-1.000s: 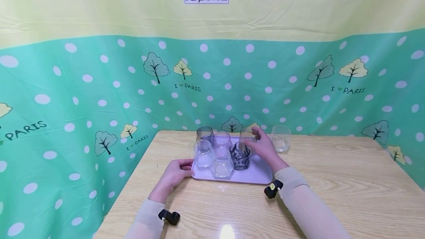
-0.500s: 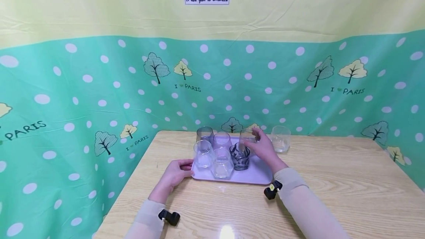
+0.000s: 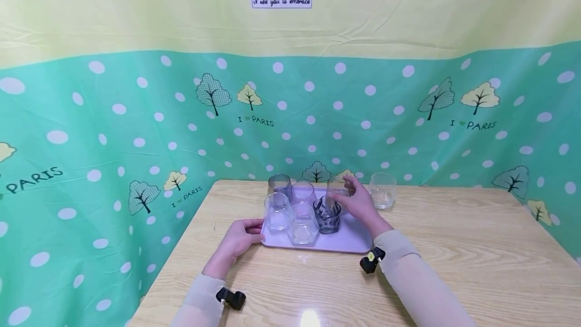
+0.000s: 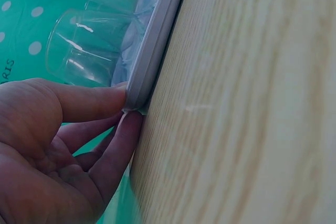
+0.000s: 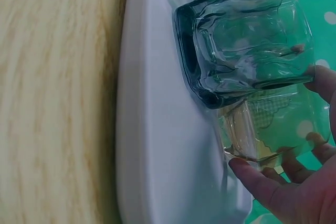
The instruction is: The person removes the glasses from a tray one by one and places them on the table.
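My left hand (image 3: 240, 237) pinches the left end of a pale lilac tray (image 3: 353, 238); in the left wrist view the thumb (image 4: 94, 102) presses its rim and other fingers come up from below. At the tray's back right, my right hand (image 3: 361, 205) grips a faintly amber glass (image 5: 242, 132), its thumb and fingers spread around the sides. Right in front of that glass stands a dark, wavy-walled glass (image 3: 329, 220). Two clear glasses (image 3: 303, 226) occupy the front left, with a purple-tinted glass (image 3: 301, 193) and a smoky grey glass (image 3: 279, 184) behind them.
Another clear glass (image 3: 383, 193) stands on the wooden table (image 3: 454, 246), right of the tray near the back edge. A green and yellow printed cloth (image 3: 317, 95) hangs behind the table and along its left side.
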The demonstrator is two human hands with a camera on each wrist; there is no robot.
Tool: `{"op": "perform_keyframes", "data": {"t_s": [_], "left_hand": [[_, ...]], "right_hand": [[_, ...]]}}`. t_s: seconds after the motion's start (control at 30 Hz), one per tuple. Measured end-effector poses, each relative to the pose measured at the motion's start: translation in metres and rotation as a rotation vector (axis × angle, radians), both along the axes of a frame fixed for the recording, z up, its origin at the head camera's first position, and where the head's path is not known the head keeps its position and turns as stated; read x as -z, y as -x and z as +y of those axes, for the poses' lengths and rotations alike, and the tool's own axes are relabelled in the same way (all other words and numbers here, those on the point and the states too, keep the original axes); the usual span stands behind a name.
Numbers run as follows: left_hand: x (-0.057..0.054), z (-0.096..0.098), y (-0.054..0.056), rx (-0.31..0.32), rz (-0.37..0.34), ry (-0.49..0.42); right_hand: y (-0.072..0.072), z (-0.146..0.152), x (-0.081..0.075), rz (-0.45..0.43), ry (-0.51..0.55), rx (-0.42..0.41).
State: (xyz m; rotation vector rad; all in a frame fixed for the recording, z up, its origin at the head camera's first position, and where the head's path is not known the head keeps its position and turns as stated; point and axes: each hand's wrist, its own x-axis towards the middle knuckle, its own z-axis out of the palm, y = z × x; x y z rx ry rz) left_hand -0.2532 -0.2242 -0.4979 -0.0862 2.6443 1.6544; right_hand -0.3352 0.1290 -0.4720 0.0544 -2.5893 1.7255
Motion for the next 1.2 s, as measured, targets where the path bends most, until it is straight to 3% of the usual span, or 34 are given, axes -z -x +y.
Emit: {"op": "perform_keyframes", "data": {"t_s": [0.37,0.6,0.93,1.2], "left_hand": [[0.000,0.000,0.000,0.003,-0.008,-0.009],[0.002,0.000,0.002,0.000,-0.008,-0.021],[0.003,-0.001,0.001,0.000,0.001,-0.005],[0.001,0.000,0.001,-0.005,-0.007,0.000]], "right_hand": [[-0.002,-0.001,0.002,0.027,0.037,0.047],[-0.008,0.005,-0.005,0.076,0.059,0.074],[-0.022,0.021,-0.015,0.055,0.210,0.066],[-0.036,0.038,-0.018,0.061,0.146,0.016]]}}
